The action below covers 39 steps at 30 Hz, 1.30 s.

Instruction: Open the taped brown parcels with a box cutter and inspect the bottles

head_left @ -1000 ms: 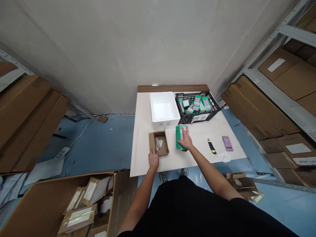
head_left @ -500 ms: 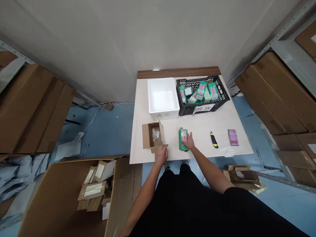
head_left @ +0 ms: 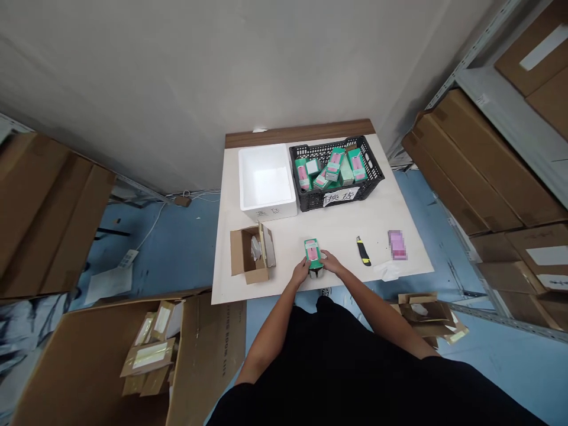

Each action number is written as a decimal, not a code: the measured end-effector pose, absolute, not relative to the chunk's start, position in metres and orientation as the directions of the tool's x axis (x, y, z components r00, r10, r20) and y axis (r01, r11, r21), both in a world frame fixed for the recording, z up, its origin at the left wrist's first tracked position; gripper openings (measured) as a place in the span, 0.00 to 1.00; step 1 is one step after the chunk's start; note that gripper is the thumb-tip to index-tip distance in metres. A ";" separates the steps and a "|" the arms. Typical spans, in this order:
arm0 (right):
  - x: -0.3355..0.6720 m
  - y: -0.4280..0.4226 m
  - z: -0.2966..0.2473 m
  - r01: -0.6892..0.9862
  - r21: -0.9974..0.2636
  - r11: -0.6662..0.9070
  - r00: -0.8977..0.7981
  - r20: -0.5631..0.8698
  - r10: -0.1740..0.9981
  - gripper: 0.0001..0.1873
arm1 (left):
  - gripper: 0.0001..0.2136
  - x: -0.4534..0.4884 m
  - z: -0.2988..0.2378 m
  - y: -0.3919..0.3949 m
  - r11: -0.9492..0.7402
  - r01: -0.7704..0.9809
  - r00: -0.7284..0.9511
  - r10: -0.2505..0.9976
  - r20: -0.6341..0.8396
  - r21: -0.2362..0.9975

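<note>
Large carton [head_left: 80, 349], lower left: taped parcels [head_left: 148, 356]; black crate [head_left: 306, 202], above centre: green boxes [head_left: 335, 161]; small carton [head_left: 256, 276], left of centre: crumpled wrap [head_left: 256, 248]; my left hand [head_left: 301, 271] and right hand [head_left: 329, 262] clasp a green-and-pink box [head_left: 312, 252] just below centre

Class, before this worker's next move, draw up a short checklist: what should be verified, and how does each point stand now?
1. Left hand touching the green box: ok.
2. Right hand touching it too: ok.
3. Utility knife lying apart from both hands: ok.
4. Knife blade retracted: cannot tell, too small.
5. Open cardboard box emptied: not ok, something whitish lies inside.
6. Boxes in the black crate neatly lined up: not ok, jumbled.
</note>
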State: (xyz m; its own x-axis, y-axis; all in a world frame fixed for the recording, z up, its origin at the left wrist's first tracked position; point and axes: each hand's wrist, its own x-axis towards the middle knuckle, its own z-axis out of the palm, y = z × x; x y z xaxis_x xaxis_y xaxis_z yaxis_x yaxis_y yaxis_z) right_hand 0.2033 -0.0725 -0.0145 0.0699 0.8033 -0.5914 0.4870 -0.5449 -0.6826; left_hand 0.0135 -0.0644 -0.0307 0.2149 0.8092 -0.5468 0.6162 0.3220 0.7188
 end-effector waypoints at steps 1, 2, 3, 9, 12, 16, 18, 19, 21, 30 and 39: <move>0.208 -0.067 -0.010 0.449 -0.704 -0.551 0.062 -0.590 0.805 0.31 | 0.25 0.016 -0.024 -0.059 0.366 0.592 0.188 0.803 -0.566 0.717; 0.211 -0.060 -0.006 0.408 -0.726 -0.554 0.053 -0.587 0.808 0.31 | 0.25 0.019 -0.017 -0.052 0.398 0.571 0.160 0.804 -0.573 0.718; 0.212 -0.052 -0.002 0.386 -0.741 -0.549 0.047 -0.579 0.814 0.31 | 0.26 0.023 -0.010 -0.044 0.408 0.562 0.128 0.816 -0.564 0.719; 0.196 -0.004 0.016 0.622 -0.689 -0.373 0.024 -0.459 0.888 0.32 | 0.27 0.048 0.027 0.004 0.376 0.647 -0.081 0.899 -0.431 0.664; 0.193 0.003 0.019 0.692 -0.644 -0.326 0.008 -0.444 0.896 0.33 | 0.31 0.049 0.034 0.015 0.332 0.725 -0.081 0.911 -0.404 0.603; 0.193 -0.001 0.018 0.703 -0.650 -0.288 0.033 -0.375 0.926 0.36 | 0.33 0.047 0.039 0.023 0.268 0.803 -0.053 0.922 -0.383 0.533; 0.191 -0.003 0.018 0.703 -0.653 -0.282 0.032 -0.366 0.930 0.37 | 0.33 0.047 0.040 0.027 0.255 0.827 -0.055 0.924 -0.379 0.501; 0.190 -0.003 0.019 0.705 -0.650 -0.285 0.033 -0.371 0.928 0.38 | 0.34 0.047 0.040 0.028 0.257 0.832 -0.063 0.924 -0.376 0.491; 0.186 -0.002 0.021 0.712 -0.634 -0.303 0.047 -0.387 0.921 0.38 | 0.34 0.045 0.039 0.030 0.269 0.817 -0.073 0.925 -0.372 0.509; 0.190 0.011 0.026 0.673 -0.668 -0.317 0.161 -0.287 0.944 0.33 | 0.35 0.020 0.014 0.035 0.156 0.564 0.108 0.959 -0.260 0.811; 0.201 0.011 0.015 0.747 -0.628 -0.219 0.030 -0.296 0.955 0.22 | 0.48 0.016 0.003 0.032 -0.002 0.625 0.337 0.903 -0.267 0.781</move>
State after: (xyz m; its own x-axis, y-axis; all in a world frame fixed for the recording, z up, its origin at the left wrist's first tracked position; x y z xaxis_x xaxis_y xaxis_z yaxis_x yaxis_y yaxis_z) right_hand 0.2013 0.0113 0.0145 0.0299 0.9546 -0.2965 0.7465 -0.2186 -0.6285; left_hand 0.0158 0.0325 0.0028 0.3367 0.9030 -0.2669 0.6245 -0.0021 0.7810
